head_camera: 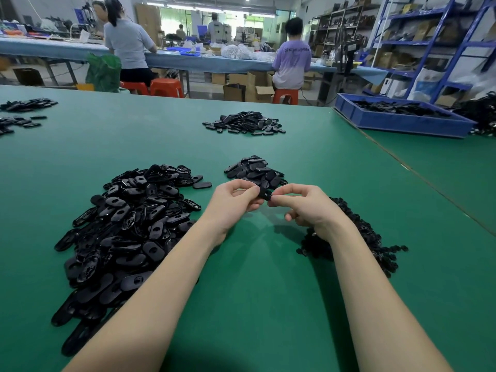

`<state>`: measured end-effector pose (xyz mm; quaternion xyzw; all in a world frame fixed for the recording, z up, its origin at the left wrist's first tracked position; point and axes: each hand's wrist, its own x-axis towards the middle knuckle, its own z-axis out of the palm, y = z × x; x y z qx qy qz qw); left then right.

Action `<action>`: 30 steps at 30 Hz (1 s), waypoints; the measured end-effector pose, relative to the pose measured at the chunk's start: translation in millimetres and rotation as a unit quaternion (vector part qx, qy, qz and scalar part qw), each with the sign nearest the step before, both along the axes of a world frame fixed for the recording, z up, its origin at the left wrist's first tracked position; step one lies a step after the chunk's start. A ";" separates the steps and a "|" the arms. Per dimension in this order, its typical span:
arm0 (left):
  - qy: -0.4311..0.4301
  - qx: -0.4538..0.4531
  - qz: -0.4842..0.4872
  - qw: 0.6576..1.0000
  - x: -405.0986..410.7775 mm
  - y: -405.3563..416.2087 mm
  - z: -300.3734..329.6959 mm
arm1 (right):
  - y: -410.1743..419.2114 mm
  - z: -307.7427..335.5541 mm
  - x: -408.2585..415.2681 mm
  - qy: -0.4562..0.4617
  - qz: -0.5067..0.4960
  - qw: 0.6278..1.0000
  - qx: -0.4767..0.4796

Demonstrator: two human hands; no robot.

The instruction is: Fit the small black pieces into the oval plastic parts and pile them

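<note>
2 hands, left hand [233,196] and right hand [300,202], pinch 1 oval part [264,193] together; its long axis is unclear. 3 piles lie near.

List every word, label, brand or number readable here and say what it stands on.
Lilac T-shirt of the seated person: a line of dark print across the back, too blurred to read.
Cardboard boxes and shelf cartons: no legible markings.
Black oval parts, blue crate, green table: no text visible.
</note>
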<state>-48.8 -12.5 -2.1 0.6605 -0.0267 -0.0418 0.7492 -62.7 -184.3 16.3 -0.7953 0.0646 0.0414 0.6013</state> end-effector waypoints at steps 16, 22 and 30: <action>-0.021 0.032 -0.032 0.999 -2.6 2.9 1.5 | 2.4 -2.6 1.5 0.006 -0.045 0.999 0.002; -0.014 0.013 -0.034 0.999 -4.1 5.1 5.0 | 2.5 -2.5 -0.2 0.004 -0.028 1.000 -0.007; 0.006 0.009 -0.071 0.997 -4.8 8.7 6.4 | 2.6 -4.5 -1.4 -0.009 0.011 0.999 0.039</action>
